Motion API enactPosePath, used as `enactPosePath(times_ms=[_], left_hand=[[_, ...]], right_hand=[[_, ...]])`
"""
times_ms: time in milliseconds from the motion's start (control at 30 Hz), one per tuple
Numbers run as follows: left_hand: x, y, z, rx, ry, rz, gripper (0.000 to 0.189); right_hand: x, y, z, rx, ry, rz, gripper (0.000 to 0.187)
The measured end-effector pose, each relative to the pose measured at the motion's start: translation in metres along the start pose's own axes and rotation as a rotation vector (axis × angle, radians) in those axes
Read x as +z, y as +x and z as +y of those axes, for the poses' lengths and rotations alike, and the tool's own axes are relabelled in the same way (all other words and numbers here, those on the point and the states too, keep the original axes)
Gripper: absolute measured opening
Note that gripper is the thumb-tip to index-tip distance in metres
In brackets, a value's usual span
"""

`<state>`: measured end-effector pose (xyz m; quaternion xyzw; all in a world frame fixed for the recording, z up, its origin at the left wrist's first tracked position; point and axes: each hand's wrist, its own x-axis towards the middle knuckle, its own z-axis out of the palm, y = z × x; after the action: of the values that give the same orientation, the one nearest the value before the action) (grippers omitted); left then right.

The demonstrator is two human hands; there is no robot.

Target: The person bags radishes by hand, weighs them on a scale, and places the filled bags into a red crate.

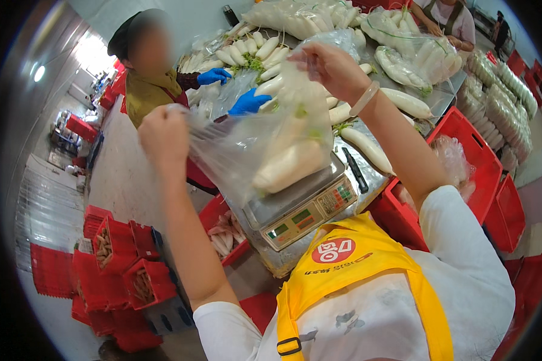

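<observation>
A clear plastic bag (pixel 235 149) with white radishes (pixel 293 164) in its lower part is stretched between my two hands. My left hand (pixel 165 135) grips one upper corner, and my right hand (pixel 329 67) pinches the other side of the mouth, higher up. The bagged radishes are over the metal pan of a digital scale (pixel 311 212); whether they rest on it I cannot tell. Beside the scale's keypad lies a black-handled tool, perhaps a knife (pixel 355 170). A loose radish (pixel 368 149) lies under my right forearm.
A co-worker's blue-gloved hands (pixel 248 101) are among radishes across the table. Filled radish bags (pixel 415 54) lie at the far right, near another person (pixel 449 22). Red crates stand to my right (pixel 469 167), below the table (pixel 235 252) and stacked at left (pixel 99 280).
</observation>
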<state>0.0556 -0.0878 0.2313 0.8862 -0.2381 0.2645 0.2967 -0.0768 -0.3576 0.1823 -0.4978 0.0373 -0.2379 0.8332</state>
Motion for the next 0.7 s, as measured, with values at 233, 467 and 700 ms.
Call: enactPosePath(times_ms=[233,467,700], left_hand=[[-0.009,-0.007,-0.006,-0.159,-0.347,-0.223,0.027],[-0.013,-0.026,0.007,-0.309,-0.878,-0.521,0.022],[-0.001,-0.084,0.012,-0.505,-1.535,-0.826,0.035]], right_hand=[[0.024,-0.005,-0.008,-0.026,-0.125,-0.288,0.01],[0.01,-0.008,-0.008,-0.095,-0.75,-0.344,0.027],[0.005,-0.064,0.017,-0.702,-1.894,-0.037,0.013]])
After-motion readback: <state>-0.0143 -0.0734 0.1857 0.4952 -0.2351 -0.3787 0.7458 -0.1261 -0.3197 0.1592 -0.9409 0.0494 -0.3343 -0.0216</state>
